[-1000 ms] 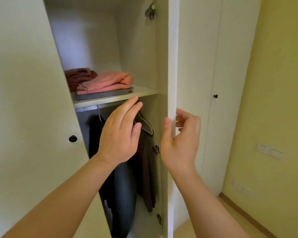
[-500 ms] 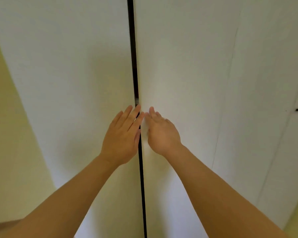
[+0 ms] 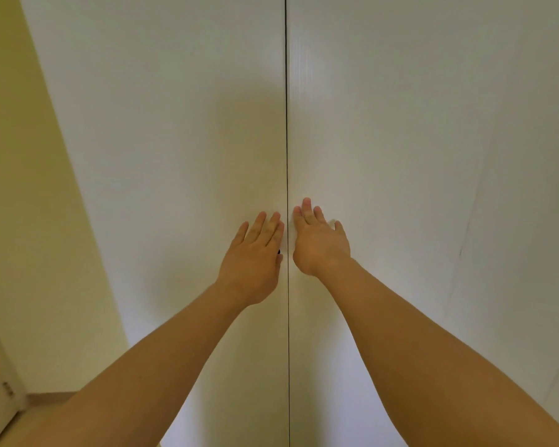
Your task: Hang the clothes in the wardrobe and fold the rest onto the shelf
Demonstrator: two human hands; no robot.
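Our left hand and right hand press flat, grasping nothing, on stiff, probably light wardrobe doors, which we would pull by the dark knob beside our left thumb.

No text is readable (the wardrobe doors are plain white).

White wardrobe doors, both shut along a thin dark seam. Contents hidden behind them. Sliver of tan floor at lower left.
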